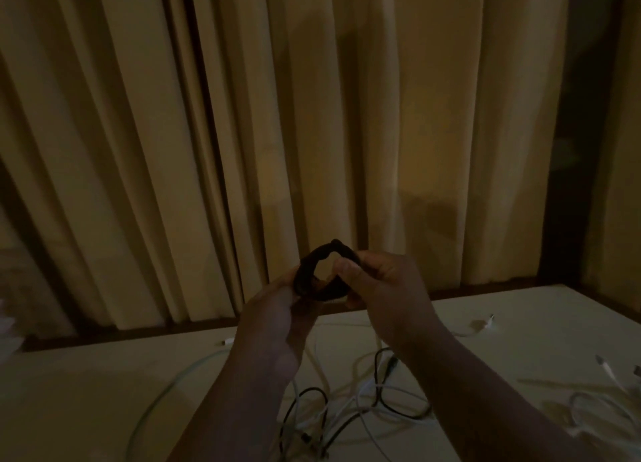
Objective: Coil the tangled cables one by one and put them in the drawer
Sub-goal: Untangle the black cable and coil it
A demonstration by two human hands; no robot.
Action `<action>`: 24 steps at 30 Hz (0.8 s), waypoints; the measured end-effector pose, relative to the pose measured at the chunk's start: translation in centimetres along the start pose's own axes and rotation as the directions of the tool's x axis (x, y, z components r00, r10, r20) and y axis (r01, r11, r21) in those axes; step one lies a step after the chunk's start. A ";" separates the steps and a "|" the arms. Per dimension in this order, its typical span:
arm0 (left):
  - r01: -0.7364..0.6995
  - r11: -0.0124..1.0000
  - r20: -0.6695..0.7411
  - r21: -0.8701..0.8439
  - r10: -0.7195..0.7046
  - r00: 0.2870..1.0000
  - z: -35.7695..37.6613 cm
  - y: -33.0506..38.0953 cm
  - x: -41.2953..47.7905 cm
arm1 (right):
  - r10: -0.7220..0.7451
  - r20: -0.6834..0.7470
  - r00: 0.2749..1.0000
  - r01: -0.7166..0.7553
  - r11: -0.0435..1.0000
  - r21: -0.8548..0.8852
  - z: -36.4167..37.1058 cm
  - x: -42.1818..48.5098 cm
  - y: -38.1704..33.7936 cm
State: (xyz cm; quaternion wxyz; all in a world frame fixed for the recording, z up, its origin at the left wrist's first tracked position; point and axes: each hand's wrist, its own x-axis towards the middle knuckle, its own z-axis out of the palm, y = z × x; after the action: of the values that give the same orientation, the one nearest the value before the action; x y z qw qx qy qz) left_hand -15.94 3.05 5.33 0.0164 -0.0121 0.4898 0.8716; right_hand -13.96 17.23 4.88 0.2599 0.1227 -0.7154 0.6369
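Above the far edge of the pale surface point(86, 392), you held the black cable point(314, 265) up in both hands. It was wound into a small thick ring that stood against the cream curtain point(242, 114) behind. Your left hand point(277, 312) gripped the ring's lower left side, its fingers point(286, 289) curled round the bundled turns. Your right hand point(385, 288) pinched the ring's right side between thumb and forefinger. The two hands sat close together, with the ring's open middle between them. The ring hung clear of the surface and touched nothing but your hands. The light was dim and the picture soft, so I could not tell how many turns the ring had, nor where its plugs lay.

Below your forearms, near you, a tangle of cables point(350, 402) lay on the surface, thin black and white leads crossing one another. A pale cable point(164, 387) swept out of the tangle in a wide curve to the left. A small white plug point(227, 341) lay by itself near the far edge, left of your left wrist. Far to the right, another white lead point(480, 324) ended in a plug, and more white leads point(603, 402) lay loose at the right edge, apart from the tangle.
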 end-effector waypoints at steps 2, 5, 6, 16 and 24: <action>0.087 0.987 0.041 -0.137 -0.082 0.996 -0.1 -0.2 -0.3 | -0.016 -0.057 0.998 0.016 1.000 -0.001 0.7 -0.2 0.4; 0.141 0.950 0.165 -0.280 -0.097 0.982 0.0 -0.6 -0.8 | -0.059 -0.125 0.990 0.056 0.998 -0.027 1.2 -0.6 0.8; 0.140 0.949 0.214 -0.284 -0.080 0.974 0.1 -0.7 -1.1 | -0.071 -0.138 0.988 0.067 0.997 -0.034 1.2 -0.7 0.8; -0.039 0.995 0.162 -0.096 0.054 0.985 -0.2 -1.5 0.0 | -0.092 -0.148 0.985 0.068 0.985 -0.157 1.9 -1.2 1.1; -0.063 0.997 0.142 -0.049 0.070 0.987 -0.8 -1.4 1.2 | -0.099 -0.109 0.989 0.059 0.943 -0.327 2.5 -1.5 1.1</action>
State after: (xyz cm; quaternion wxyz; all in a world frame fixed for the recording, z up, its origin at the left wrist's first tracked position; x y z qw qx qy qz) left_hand -17.10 3.12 3.64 0.0223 0.0667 0.4680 0.8809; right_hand -13.81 14.70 3.05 0.3458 0.0672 -0.7870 0.5065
